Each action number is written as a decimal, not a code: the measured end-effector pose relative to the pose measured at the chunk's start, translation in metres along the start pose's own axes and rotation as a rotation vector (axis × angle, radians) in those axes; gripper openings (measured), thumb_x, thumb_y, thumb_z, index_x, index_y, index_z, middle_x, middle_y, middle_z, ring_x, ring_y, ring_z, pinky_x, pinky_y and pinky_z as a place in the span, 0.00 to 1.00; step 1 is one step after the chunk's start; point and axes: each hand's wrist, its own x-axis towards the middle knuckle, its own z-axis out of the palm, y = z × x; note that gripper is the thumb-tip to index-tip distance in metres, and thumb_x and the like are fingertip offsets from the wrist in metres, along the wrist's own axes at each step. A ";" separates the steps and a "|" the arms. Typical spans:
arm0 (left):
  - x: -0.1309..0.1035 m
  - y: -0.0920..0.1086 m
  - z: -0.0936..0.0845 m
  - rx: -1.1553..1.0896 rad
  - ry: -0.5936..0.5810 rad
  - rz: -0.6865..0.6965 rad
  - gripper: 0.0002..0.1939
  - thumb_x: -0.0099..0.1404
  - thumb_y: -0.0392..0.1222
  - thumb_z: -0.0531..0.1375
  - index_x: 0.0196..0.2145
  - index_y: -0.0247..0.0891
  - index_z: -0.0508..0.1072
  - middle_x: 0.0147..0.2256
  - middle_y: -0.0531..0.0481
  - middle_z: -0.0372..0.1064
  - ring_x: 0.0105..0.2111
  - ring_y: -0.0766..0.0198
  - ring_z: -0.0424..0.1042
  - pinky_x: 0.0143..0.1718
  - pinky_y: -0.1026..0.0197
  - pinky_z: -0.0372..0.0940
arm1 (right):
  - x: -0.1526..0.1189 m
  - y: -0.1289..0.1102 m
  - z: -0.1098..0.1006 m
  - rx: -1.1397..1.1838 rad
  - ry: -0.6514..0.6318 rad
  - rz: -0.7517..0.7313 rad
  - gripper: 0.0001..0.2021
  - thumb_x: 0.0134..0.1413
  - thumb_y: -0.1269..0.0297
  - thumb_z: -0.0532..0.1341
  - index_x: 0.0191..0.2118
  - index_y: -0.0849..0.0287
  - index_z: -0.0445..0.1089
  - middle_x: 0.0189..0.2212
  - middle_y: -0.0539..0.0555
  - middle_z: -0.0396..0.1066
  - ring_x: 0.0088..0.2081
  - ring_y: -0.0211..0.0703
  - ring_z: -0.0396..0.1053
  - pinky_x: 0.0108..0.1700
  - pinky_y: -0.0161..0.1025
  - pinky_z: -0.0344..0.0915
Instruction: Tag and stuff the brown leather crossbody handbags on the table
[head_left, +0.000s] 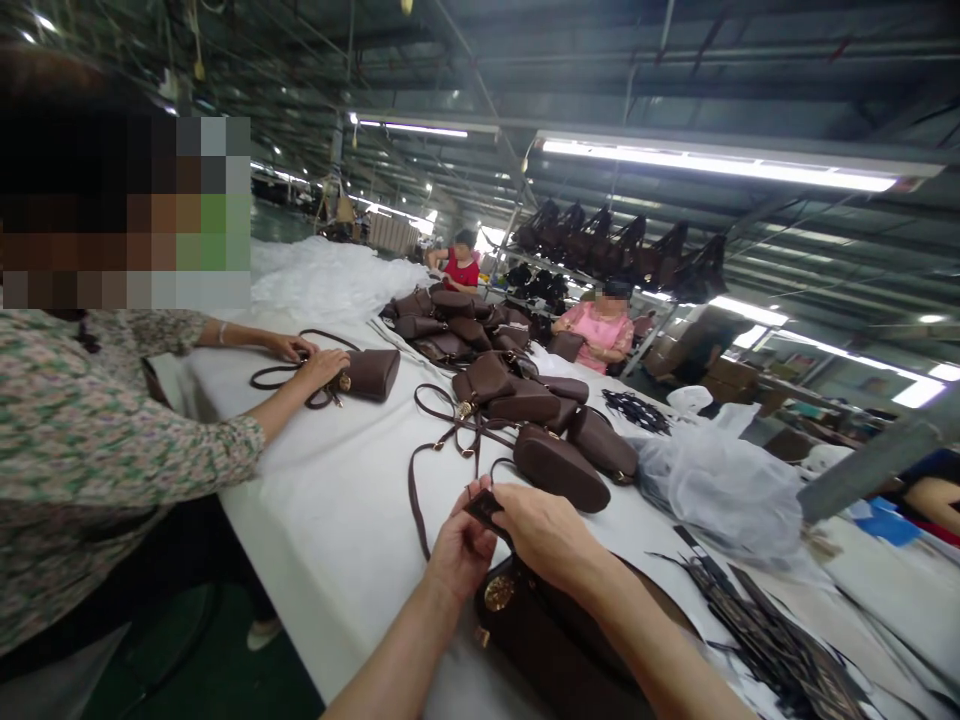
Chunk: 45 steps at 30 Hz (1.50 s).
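A dark brown bag (570,640) with a round gold emblem lies on the white-covered table (315,520), under my forearms. Just above its near-left end, a small dark tag (484,508) is pinched between both hands. My left hand (461,545) holds the tag's left side with fingers curled. My right hand (536,525) grips it from the right, thumb and fingers together. A thin brown strap (414,490) curves over the cloth just beyond my left hand.
Brown bags (525,400) are piled ahead. At the left a person in a floral shirt (112,430) handles another bag (367,374). Clear plastic bags (720,470) and dark strips (780,620) lie at the right. Two people sit farther back.
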 end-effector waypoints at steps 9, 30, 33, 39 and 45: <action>0.001 0.007 -0.011 0.003 -0.069 -0.003 0.11 0.57 0.26 0.59 0.36 0.37 0.76 0.33 0.52 0.77 0.20 0.74 0.70 0.19 0.73 0.64 | -0.002 -0.005 0.005 0.021 -0.067 0.136 0.12 0.66 0.66 0.46 0.45 0.59 0.66 0.38 0.60 0.77 0.41 0.51 0.75 0.35 0.39 0.60; -0.031 0.041 0.030 1.387 -0.430 0.550 0.10 0.53 0.33 0.63 0.32 0.43 0.81 0.31 0.48 0.74 0.33 0.60 0.70 0.38 0.62 0.63 | -0.015 0.015 0.013 0.157 -0.025 0.129 0.10 0.50 0.62 0.65 0.40 0.58 0.73 0.36 0.55 0.76 0.39 0.46 0.73 0.36 0.35 0.62; -0.034 0.065 0.028 1.588 -0.380 0.592 0.08 0.54 0.35 0.63 0.30 0.44 0.81 0.30 0.48 0.74 0.34 0.57 0.71 0.40 0.61 0.62 | -0.042 0.027 0.013 0.158 0.082 0.121 0.16 0.49 0.68 0.64 0.46 0.58 0.68 0.44 0.56 0.71 0.43 0.44 0.69 0.40 0.36 0.61; -0.047 0.142 -0.001 2.127 -0.052 0.410 0.05 0.51 0.40 0.61 0.25 0.43 0.79 0.25 0.52 0.75 0.31 0.53 0.71 0.36 0.59 0.59 | -0.100 0.049 0.021 0.188 0.162 0.274 0.22 0.48 0.70 0.62 0.51 0.61 0.62 0.46 0.59 0.71 0.46 0.51 0.69 0.46 0.44 0.61; -0.052 0.085 0.009 1.986 -0.282 0.224 0.12 0.53 0.51 0.63 0.30 0.41 0.80 0.36 0.46 0.79 0.41 0.48 0.72 0.44 0.55 0.62 | -0.136 0.057 0.039 0.134 0.265 0.358 0.48 0.36 0.64 0.72 0.64 0.57 0.51 0.62 0.65 0.56 0.63 0.64 0.51 0.61 0.67 0.43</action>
